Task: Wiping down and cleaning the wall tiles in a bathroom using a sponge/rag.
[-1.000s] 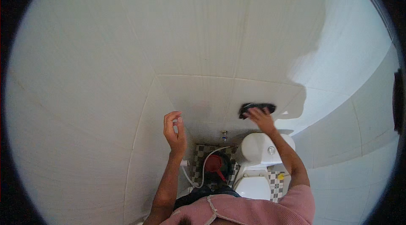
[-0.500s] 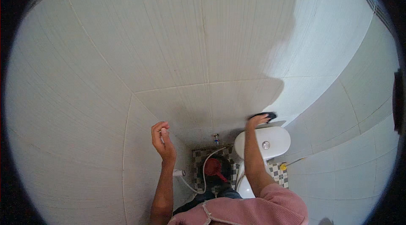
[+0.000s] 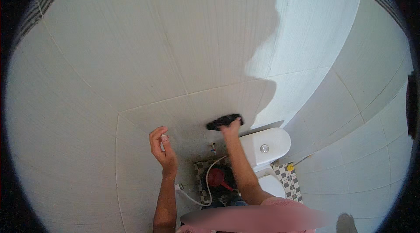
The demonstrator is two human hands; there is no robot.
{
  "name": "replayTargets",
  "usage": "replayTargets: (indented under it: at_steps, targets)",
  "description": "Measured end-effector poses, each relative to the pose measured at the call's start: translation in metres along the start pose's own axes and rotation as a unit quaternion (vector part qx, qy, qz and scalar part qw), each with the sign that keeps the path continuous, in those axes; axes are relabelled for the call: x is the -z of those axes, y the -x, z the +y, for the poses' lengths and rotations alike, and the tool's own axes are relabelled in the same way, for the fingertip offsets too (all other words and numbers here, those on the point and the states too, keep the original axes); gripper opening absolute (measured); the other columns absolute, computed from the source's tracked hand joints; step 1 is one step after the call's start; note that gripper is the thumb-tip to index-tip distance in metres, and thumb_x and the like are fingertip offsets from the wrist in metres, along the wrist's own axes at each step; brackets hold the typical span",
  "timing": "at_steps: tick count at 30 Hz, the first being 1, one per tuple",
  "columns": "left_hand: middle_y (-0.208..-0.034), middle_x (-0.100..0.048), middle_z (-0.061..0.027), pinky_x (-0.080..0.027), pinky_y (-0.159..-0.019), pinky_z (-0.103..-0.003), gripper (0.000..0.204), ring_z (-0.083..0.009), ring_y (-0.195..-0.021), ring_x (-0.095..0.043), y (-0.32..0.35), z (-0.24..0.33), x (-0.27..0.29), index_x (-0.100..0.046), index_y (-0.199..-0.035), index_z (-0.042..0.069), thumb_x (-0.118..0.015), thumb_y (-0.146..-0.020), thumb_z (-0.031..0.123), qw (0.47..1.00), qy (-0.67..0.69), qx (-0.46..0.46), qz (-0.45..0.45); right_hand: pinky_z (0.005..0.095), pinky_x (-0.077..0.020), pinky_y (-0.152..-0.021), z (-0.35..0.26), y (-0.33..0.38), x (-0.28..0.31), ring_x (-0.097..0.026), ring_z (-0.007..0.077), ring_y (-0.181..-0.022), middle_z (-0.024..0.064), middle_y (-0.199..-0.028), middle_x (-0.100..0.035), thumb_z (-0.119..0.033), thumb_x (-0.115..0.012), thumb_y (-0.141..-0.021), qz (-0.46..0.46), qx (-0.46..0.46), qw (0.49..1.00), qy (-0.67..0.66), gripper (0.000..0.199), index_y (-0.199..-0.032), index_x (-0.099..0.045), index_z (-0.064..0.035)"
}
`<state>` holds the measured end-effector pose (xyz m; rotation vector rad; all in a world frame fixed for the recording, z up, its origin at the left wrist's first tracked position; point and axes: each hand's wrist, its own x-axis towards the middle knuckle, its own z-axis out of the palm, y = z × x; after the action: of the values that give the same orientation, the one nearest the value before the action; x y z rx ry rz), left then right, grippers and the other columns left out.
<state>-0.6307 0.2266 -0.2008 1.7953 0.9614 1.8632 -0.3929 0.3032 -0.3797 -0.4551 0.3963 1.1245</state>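
Note:
My right hand (image 3: 230, 128) is closed on a dark, fuzzy cloth (image 3: 221, 122) and holds it flat against the pale tiled wall (image 3: 192, 53), just left of the toilet tank. The cloth is slightly blurred by motion. Raised beside the wall on the left, my left hand (image 3: 162, 150) has loosely curled fingers with the thumb apart. Nothing shows in it. Below my right forearm stands the white toilet tank (image 3: 273, 139) with a round silver button (image 3: 264, 148) on its lid.
A small metal tap (image 3: 213, 147) juts from the wall low down. Under it, a red dipper (image 3: 216, 177) lies in a dark bucket, beside a white hose (image 3: 207, 185). The toilet lid (image 3: 272, 185) is partly covered by my arm. A yellow-ended stick (image 3: 290, 167) stands on the checkered floor (image 3: 292, 182).
My right hand has slid the cloth leftward along the wall, from above the toilet tank to above the tap. The view has turned a little; my left hand keeps its curled pose.

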Motion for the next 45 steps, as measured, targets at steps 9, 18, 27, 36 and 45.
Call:
replayTargets:
  at_steps: [9, 18, 27, 36, 45]
  targets:
    - [-0.104, -0.055, -0.0106, -0.045, -0.075, -0.031, 0.017, -0.0183, -0.095, -0.053, 0.005, 0.002, -0.010, -0.057, -0.099, 0.003, -0.044, -0.093, 0.014, 1.000, -0.014, 0.004, -0.017, 0.0459, -0.0328, -0.103, -0.197, -0.083, 0.037, -0.038, 0.0368, -0.123, 0.0163, -0.141, -0.031, -0.041, -0.026, -0.096, 0.219, 0.324, 0.916, 0.086, 0.058, -0.142, -0.016, -0.0068]
    - [-0.109, -0.056, -0.0117, -0.042, -0.087, -0.038, 0.019, -0.0243, -0.103, -0.052, -0.007, 0.013, -0.019, -0.056, -0.103, 0.003, -0.045, -0.092, 0.012, 0.996, -0.067, -0.053, -0.009, 0.0446, -0.0180, -0.107, -0.252, 0.021, -0.130, -0.026, 0.0412, -0.128, 0.0287, -0.139, -0.028, -0.041, -0.022, -0.097, 0.140, 0.715, 0.617, 0.297, 0.060, -0.138, -0.029, 0.0022]
    - [-0.142, -0.025, -0.0173, -0.019, -0.106, -0.050, 0.045, -0.0329, -0.133, -0.019, -0.043, 0.044, -0.072, -0.043, -0.130, 0.004, -0.052, -0.088, 0.017, 0.974, -0.182, -0.123, -0.046, 0.0598, -0.0005, -0.106, -0.032, 0.127, -0.179, -0.010, 0.0329, -0.139, 0.0112, -0.149, -0.019, -0.037, -0.055, -0.087, -0.237, 0.814, 0.214, 0.486, 0.056, -0.139, -0.035, -0.0301]
    - [-0.150, 0.004, -0.0186, -0.002, -0.102, -0.065, 0.092, -0.0371, -0.138, 0.001, -0.074, 0.032, -0.048, -0.003, -0.145, 0.006, -0.064, -0.080, 0.030, 0.906, -0.412, -0.018, -0.099, 0.0647, -0.0129, -0.100, -0.217, 0.104, -0.203, -0.021, 0.0430, -0.132, 0.0205, -0.142, -0.028, -0.034, -0.063, -0.076, -0.090, 0.840, 0.214, 0.491, 0.064, -0.135, -0.042, -0.0226]
    - [-0.150, 0.009, -0.0196, -0.005, -0.100, -0.068, 0.095, -0.0383, -0.138, 0.004, -0.074, 0.031, -0.048, -0.001, -0.144, 0.005, -0.064, -0.080, 0.033, 0.900, -0.422, -0.030, -0.106, 0.0688, -0.0049, -0.099, -0.273, 0.162, -0.318, -0.009, 0.0406, -0.136, 0.0174, -0.148, -0.016, -0.045, -0.039, -0.093, 0.147, 0.786, 0.460, 0.385, 0.056, -0.143, -0.027, -0.0225]
